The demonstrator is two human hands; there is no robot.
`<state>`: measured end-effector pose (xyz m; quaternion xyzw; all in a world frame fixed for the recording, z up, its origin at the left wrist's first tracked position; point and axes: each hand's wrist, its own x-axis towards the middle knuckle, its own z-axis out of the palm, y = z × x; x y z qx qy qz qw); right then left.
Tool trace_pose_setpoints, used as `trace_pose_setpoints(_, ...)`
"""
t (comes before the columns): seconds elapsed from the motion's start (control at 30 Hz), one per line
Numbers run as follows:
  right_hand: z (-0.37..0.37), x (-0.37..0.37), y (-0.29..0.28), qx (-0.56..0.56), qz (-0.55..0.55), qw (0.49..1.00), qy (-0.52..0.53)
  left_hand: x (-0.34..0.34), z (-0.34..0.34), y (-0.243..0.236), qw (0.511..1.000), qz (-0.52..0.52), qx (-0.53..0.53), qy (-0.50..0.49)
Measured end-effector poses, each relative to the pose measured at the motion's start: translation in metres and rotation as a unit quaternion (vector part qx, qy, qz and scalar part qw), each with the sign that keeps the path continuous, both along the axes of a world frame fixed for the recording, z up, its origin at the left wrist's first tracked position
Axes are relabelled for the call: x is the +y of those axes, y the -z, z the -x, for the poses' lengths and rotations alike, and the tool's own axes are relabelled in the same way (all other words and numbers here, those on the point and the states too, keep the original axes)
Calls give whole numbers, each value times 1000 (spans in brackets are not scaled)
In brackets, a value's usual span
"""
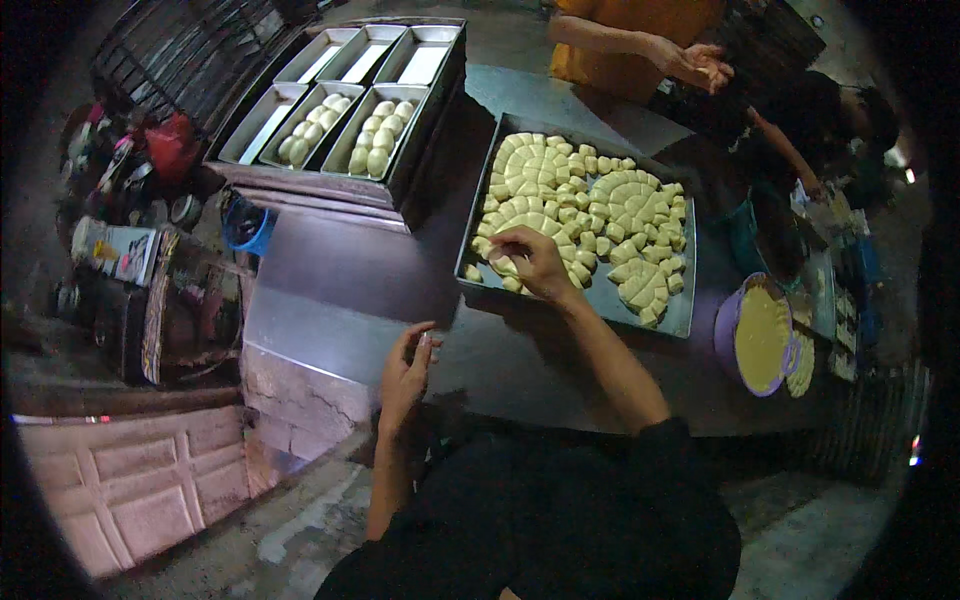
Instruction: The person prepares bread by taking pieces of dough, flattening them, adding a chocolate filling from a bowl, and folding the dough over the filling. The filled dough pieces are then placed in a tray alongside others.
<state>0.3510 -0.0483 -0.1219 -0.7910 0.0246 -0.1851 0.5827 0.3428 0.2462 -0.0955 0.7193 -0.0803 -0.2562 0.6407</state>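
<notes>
My right hand (535, 262) reaches over the near left part of a large square metal tray (610, 303). Its fingers are bent and pinched at a small pale yellow dough piece (482, 246), partly covering it. Cut dough pieces (632, 200) fill much of the tray, some still joined in fan-shaped rounds, others loose. A separate cut round (642, 287) lies near the right front. Over the table's near edge, left of the tray, my left hand (404, 375) hangs in the air, fingers loosely curved and thumb apart, with nothing visible in it.
Rectangular baking pans (378, 130) stand at the far left, two holding smooth dough balls. A purple basin (735, 335) with yellow contents stands at the right. Across the table (330, 290), a person in an orange shirt (640, 45) works. Another person's arm (785, 150) reaches in farther right.
</notes>
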Motion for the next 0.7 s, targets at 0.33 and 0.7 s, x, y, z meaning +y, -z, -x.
trace_pose_setpoints(0.33, 230, -20, -139, -31, -188, 982, 7, -172, 153, -103, 971, 217, -94, 37)
trace_pose_setpoints(0.7, 380, -101, -139, -60, -305, 935, 172, -280, 262, -120, 881, 206, -375, 202)
